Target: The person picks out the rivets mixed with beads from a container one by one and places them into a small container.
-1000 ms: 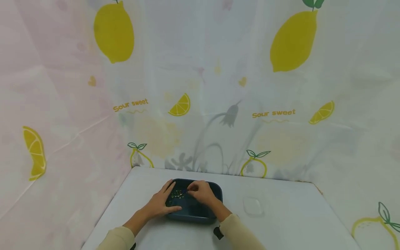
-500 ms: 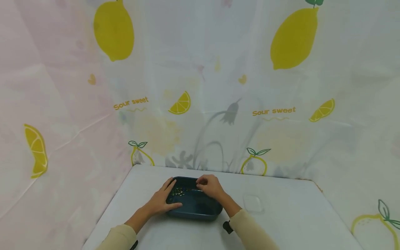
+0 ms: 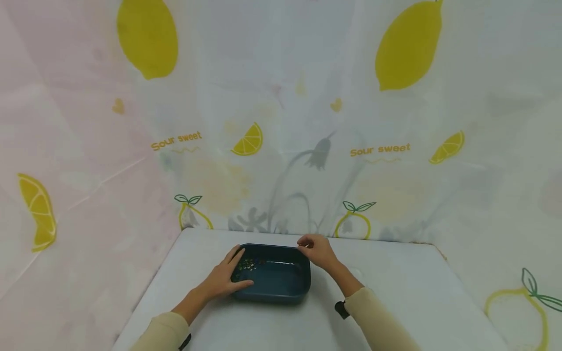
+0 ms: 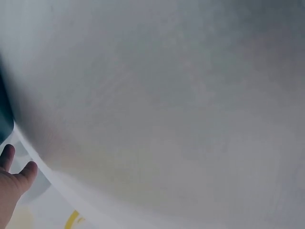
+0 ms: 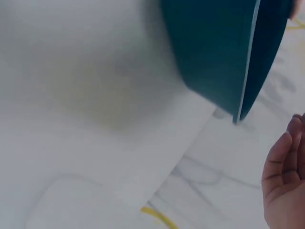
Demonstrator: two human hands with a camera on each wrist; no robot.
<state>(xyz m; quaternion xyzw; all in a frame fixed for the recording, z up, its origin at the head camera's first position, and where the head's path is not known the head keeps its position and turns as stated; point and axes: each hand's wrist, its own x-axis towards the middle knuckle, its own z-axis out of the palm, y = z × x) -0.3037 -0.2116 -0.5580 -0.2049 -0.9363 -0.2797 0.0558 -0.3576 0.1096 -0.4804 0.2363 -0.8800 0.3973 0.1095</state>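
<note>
A dark blue rectangular baking dish stands on the white table. Small shiny, multicoloured pieces lie in its left part, too small to name. My left hand rests on the left rim, fingers and thumb spread; the left wrist view catches only its fingertips. Over the dish's far right corner is my right hand, its thumb and fingers curled together with a tiny pale fleck at the tips. In the right wrist view the right hand is apart from the dish's side.
A clear, shallow square lid or tray lies on the table to the right, mostly hidden behind my right forearm. A lemon-printed curtain hangs behind the table and along its sides.
My right hand has risen from among the small pieces and moved right, past the dish's far right corner. The right forearm now covers most of the clear square item. My left hand stays on the rim.
</note>
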